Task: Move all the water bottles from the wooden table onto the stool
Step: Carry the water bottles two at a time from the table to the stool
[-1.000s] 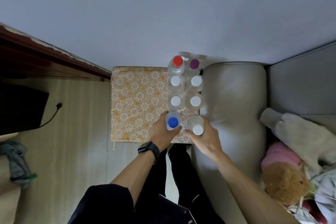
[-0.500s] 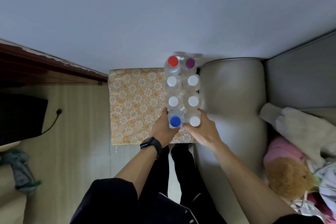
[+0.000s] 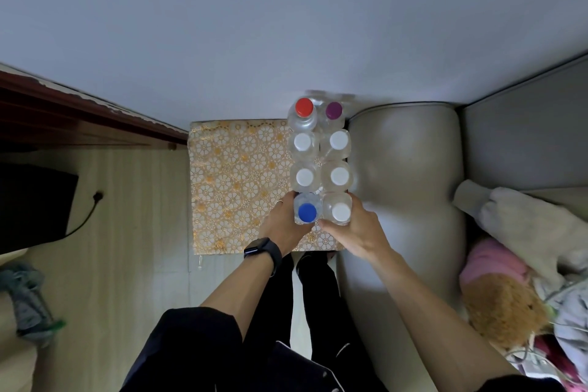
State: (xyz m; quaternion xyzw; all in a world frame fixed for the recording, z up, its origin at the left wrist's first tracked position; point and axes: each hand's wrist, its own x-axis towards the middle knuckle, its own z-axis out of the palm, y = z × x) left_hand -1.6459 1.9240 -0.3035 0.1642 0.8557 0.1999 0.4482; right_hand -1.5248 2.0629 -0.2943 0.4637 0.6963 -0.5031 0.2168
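Bottles (image 3: pixel 304 177) stand in two tight rows on the stool (image 3: pixel 235 175), so our left hand (image 3: pixel 281 226) grips the blue-cap (image 3: pixel 307 212) and our right hand (image 3: pixel 353 232) the white-cap (image 3: pixel 340 212), probably to save room.

Stool (image 3: pixel 235 181) with yellow floral cover stood on pale wood floor (image 3: pixel 136 226) — eight water bottles (image 3: pixel 304 177) upright along its right side, two touching rows of four; caps red, purple, blue, rest white. Black cable (image 3: pixel 98 196) lay on floor.

grey wall (image 3: pixel 286 9), wood floor (image 3: pixel 127 216), beige sofa (image 3: pixel 407 162)
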